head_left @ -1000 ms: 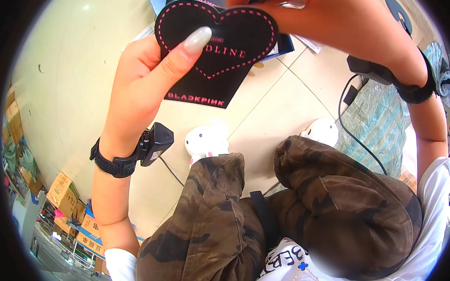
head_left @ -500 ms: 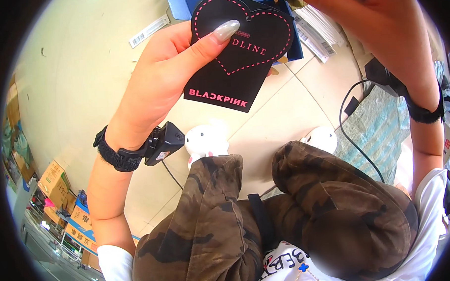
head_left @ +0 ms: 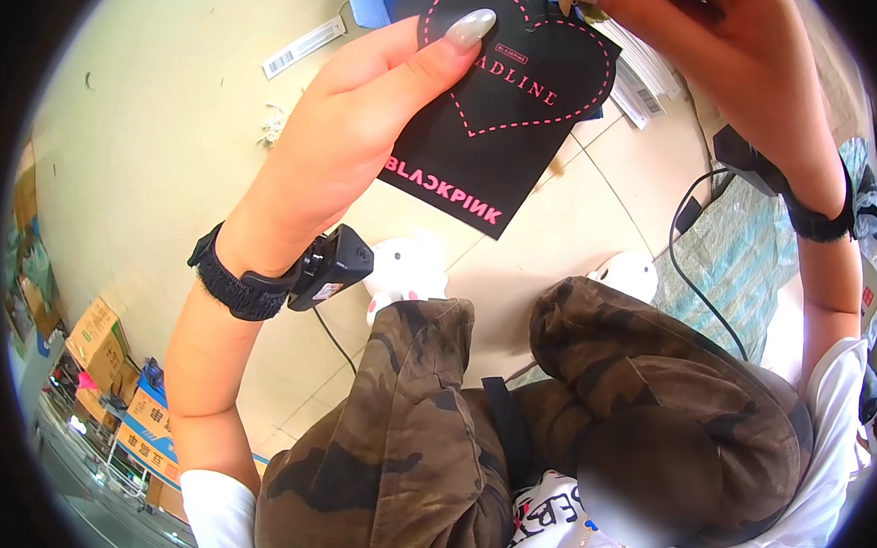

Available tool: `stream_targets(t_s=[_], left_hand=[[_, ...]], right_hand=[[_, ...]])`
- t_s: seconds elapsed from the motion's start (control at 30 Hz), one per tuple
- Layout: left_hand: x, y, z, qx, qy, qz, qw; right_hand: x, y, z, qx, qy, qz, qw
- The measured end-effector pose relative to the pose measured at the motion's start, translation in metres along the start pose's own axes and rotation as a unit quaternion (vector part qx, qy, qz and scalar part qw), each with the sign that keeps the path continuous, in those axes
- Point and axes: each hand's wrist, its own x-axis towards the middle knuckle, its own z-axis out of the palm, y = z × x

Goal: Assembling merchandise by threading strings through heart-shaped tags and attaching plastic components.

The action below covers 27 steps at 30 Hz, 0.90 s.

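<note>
My left hand [head_left: 356, 122] grips a black heart-shaped tag [head_left: 539, 97] with a dashed pink outline and pink lettering, its thumb pressed on the front. Behind the heart, in the same grip, is a black rectangular card [head_left: 455, 201] with pink print along its lower edge. A thin black cord [head_left: 551, 0] loops up by the notch of the heart. At this cord my right hand [head_left: 730, 61] is closed, thumb and finger pinched together at the upper edge of the view. Its other fingers are partly hidden.
A blue box [head_left: 367, 4] stands behind the cards. On the tiled floor lie a barcode label strip [head_left: 303, 47] and a stack of white strips [head_left: 649, 78]. Striped woven sheeting [head_left: 737, 239] and a black cable [head_left: 684, 261] lie right; cardboard boxes [head_left: 101, 349] stand left. White slippers [head_left: 409, 270] are below.
The heart tag and the card have moved right in my left hand, and the card has tilted further. My right hand has shifted slightly right and stays close to the cord.
</note>
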Motion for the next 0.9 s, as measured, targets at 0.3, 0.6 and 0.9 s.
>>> stream_targets(t_s=[0.3,0.6,0.9], left_hand=[[-0.002,-0.001,0.002,-0.017,0.078,0.049,0.996],[0.0,-0.003,0.008,0.046,0.084,0.071,0.993],[0.003,-0.004,0.013,0.102,0.071,0.04,0.991]], right_hand=[[-0.004,0.0,0.011,0.234,-0.085,0.12,0.961],[-0.009,0.03,0.003,0.384,-0.251,0.157,0.875],[-0.001,0.006,0.008,-0.05,0.01,-0.072,0.996]])
